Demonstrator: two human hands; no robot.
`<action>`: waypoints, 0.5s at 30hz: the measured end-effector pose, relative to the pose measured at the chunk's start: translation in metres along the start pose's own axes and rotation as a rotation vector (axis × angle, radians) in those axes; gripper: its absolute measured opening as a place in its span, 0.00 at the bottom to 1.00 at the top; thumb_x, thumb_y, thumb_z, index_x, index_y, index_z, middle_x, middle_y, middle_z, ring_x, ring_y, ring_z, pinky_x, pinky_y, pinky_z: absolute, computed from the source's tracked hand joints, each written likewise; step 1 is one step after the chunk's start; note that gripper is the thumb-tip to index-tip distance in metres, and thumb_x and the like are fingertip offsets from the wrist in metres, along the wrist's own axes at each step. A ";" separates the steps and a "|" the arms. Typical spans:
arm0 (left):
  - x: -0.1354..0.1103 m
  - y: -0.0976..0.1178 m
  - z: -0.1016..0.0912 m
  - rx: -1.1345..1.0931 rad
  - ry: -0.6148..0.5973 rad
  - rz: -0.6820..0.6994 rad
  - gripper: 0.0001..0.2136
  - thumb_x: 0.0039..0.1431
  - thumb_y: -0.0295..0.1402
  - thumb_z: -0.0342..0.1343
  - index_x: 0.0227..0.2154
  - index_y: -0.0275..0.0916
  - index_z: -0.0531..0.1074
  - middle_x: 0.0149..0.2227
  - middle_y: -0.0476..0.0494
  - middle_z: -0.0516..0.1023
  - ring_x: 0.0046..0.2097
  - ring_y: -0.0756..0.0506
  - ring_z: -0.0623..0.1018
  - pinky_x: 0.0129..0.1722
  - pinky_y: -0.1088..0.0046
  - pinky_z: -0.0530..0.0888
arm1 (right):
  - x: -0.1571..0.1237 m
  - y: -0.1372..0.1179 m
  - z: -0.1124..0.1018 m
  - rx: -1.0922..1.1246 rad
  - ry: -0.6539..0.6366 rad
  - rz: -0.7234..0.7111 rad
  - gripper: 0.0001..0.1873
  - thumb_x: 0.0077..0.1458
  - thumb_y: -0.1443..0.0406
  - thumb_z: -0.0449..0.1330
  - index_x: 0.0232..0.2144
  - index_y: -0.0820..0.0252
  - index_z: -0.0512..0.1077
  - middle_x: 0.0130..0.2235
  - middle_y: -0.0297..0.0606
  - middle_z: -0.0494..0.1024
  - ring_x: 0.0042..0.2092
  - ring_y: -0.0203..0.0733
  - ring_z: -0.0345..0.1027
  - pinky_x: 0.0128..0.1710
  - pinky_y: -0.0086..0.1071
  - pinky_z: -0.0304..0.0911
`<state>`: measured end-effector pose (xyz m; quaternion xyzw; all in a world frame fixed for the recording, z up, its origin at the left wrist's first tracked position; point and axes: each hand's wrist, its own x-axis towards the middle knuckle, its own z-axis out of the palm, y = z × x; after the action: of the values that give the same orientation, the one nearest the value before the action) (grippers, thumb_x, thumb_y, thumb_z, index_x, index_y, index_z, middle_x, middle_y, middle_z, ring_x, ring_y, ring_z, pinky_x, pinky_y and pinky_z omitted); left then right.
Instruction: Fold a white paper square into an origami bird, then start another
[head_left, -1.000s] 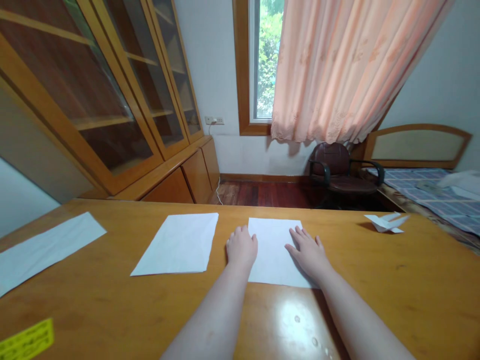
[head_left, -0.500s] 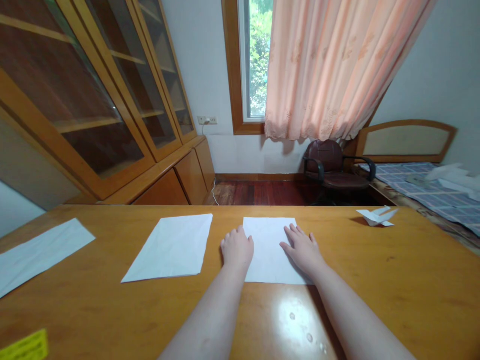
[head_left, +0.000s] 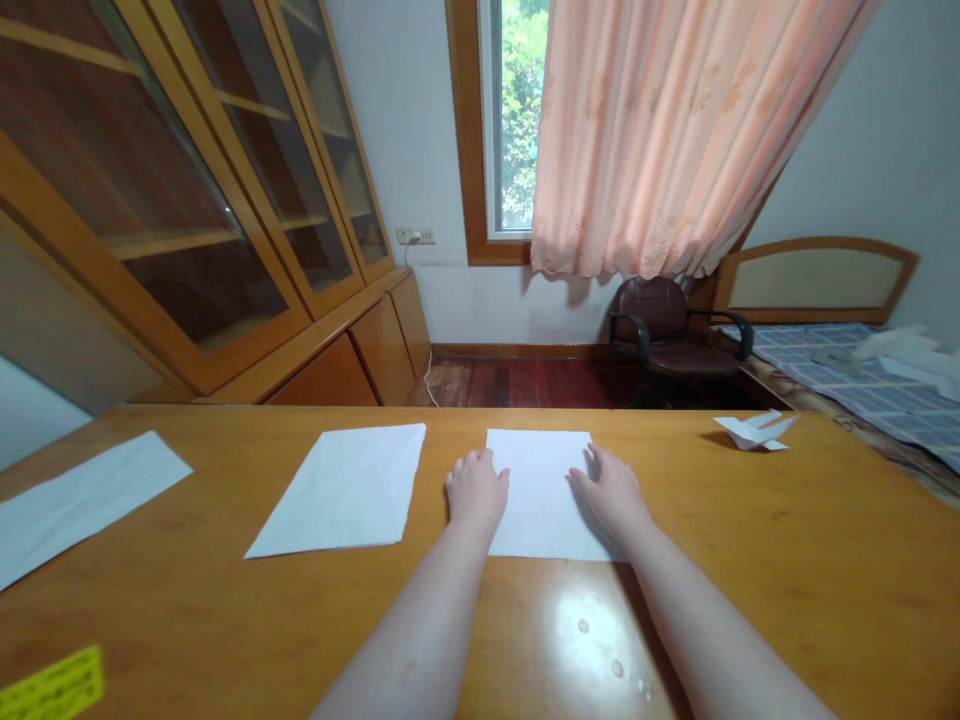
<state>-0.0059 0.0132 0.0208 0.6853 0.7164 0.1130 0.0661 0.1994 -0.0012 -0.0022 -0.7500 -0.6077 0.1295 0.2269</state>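
Glossy honey-coloured wooden desk (head_left: 787, 580), with a bright glare patch near the front. Flat at the centre, a white middle sheet (head_left: 536, 485); just left of it, apart, a second sheet (head_left: 341, 490); far left, a third sheet (head_left: 82, 500), cut by the frame. Yellow label (head_left: 52, 685) at the near left corner; folded paper figure (head_left: 752, 432) far right.

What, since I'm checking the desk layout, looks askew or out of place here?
Nothing spilled or damaged. The sheet under the left hand and right hand lies square, but the middle sheet looks slightly skewed and the far-left sheet slants more. A folded paper figure sits apart at right.
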 end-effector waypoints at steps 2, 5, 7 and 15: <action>0.001 -0.001 0.001 0.002 0.000 0.005 0.18 0.57 0.40 0.51 0.48 0.39 0.69 0.46 0.36 0.73 0.48 0.37 0.70 0.46 0.60 0.65 | 0.001 0.001 0.001 0.096 -0.018 -0.044 0.30 0.54 0.56 0.53 0.56 0.65 0.62 0.54 0.48 0.69 0.56 0.51 0.60 0.58 0.44 0.49; 0.002 -0.001 0.002 -0.011 -0.007 0.004 0.18 0.57 0.40 0.51 0.49 0.39 0.68 0.47 0.36 0.72 0.49 0.37 0.70 0.46 0.61 0.65 | 0.002 0.003 0.002 0.127 0.016 -0.027 0.30 0.53 0.57 0.54 0.56 0.66 0.62 0.54 0.49 0.69 0.55 0.52 0.61 0.56 0.44 0.53; 0.003 -0.001 0.002 -0.028 -0.019 -0.004 0.18 0.57 0.40 0.52 0.49 0.39 0.68 0.47 0.36 0.72 0.49 0.38 0.70 0.46 0.63 0.65 | 0.003 0.004 0.002 0.139 0.067 0.011 0.31 0.51 0.58 0.55 0.56 0.66 0.61 0.54 0.50 0.69 0.55 0.54 0.61 0.56 0.45 0.54; 0.007 -0.002 0.006 -0.120 -0.039 0.054 0.16 0.57 0.36 0.52 0.48 0.37 0.70 0.45 0.37 0.73 0.47 0.41 0.72 0.47 0.68 0.66 | 0.010 0.010 0.002 0.646 0.117 0.052 0.29 0.51 0.56 0.55 0.54 0.63 0.61 0.54 0.50 0.68 0.53 0.48 0.65 0.53 0.41 0.61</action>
<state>-0.0065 0.0205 0.0148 0.7014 0.6879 0.1444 0.1179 0.2086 0.0070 -0.0083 -0.6608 -0.5015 0.2780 0.4843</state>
